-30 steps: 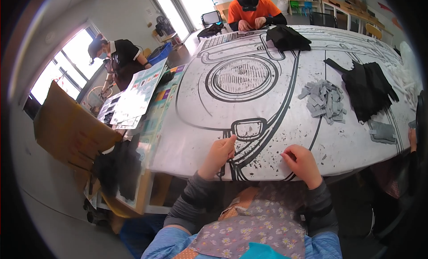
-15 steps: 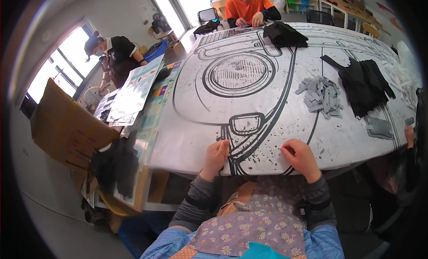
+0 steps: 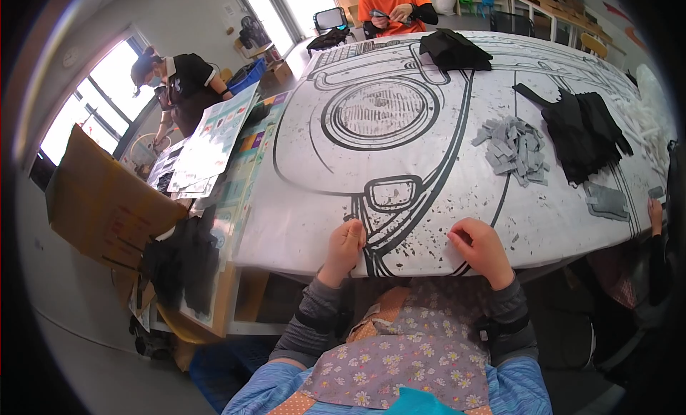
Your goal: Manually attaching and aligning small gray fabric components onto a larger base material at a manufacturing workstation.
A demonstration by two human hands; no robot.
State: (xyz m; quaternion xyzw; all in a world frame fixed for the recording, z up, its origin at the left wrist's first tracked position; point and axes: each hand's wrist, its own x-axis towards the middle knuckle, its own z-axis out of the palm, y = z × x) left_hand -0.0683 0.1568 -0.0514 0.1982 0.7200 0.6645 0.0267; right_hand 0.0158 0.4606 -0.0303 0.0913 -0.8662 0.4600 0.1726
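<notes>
My left hand rests at the table's near edge, its fingers closed in a fist. My right hand lies a little to the right, fingers curled in and thumb against them. Whatever either hand may hold is hidden in the fingers. Both lie on a white cloth printed with black car-like outlines and strewn with small dark scraps. Beyond my right hand is a pile of grey strips. Farther right lie black fabric pieces and a grey folded stack.
At left stand printed sheets, an open cardboard box and black material. A person in black works there. Across the table sits a person in orange, near black cloth. Another person's hand shows at right.
My hands stay almost in place, still closed. The table has shifted slightly upward in view. The person in orange has raised their hands from the table, holding something dark and grey.
</notes>
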